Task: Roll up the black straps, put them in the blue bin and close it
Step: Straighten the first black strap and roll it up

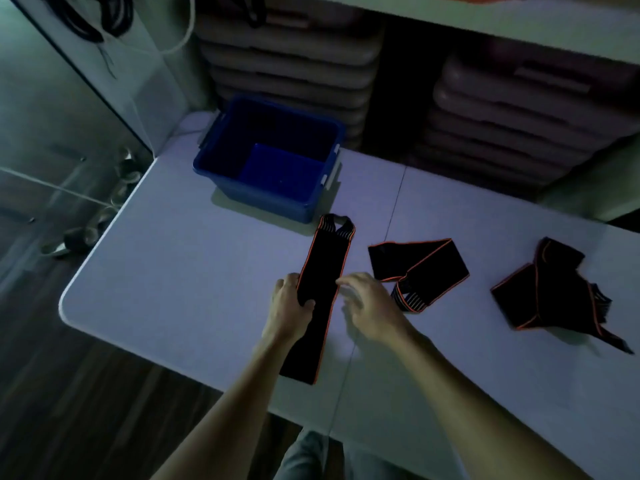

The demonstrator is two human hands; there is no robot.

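On the pale, smooth worktop [173,271] lie three black straps, flat woven bands edged in orange with striped ends. One long strap [322,271] lies stretched straight, its looped end just short of the blue bin [221,147] and its other end near the worktop's front edge. The left hand [289,306] grips this strap at its left edge, thumb curled over the cloth; the right hand [367,306] is loosely open, fingertips at the strap's right edge, holding nothing that I can make out. A second strap [420,268] lies folded in a loose bend just right of the hands, and a third strap [547,292] sits crumpled farther right, well apart. The bin is a square, hard plastic box, open on top with pale clips on its sides, and nothing shows inside it. Behind the worktop stand two stacks of flat, rounded boards [502,116] under a shelf.
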